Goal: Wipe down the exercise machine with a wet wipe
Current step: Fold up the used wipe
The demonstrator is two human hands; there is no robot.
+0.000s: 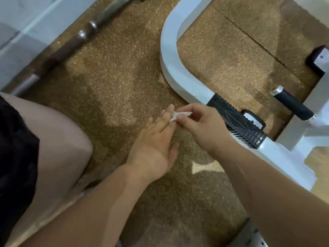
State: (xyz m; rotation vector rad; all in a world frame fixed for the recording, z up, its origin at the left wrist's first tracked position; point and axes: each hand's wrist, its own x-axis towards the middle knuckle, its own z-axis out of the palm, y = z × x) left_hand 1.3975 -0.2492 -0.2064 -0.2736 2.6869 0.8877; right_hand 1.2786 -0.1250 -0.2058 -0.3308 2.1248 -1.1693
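I saw R hand (pixel 201 125) pinching the wipe (pixel 179 115) against L hand (pixel 154 141), its fingers straight, over the floor (pixel 115 68) near the white machine frame (pixel 170 68).

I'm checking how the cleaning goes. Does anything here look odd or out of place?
The wet wipe looks odd: a small twisted scrap, pinched by the right hand against the left hand's straight fingers, off the white frame. A barbell lies on the floor.
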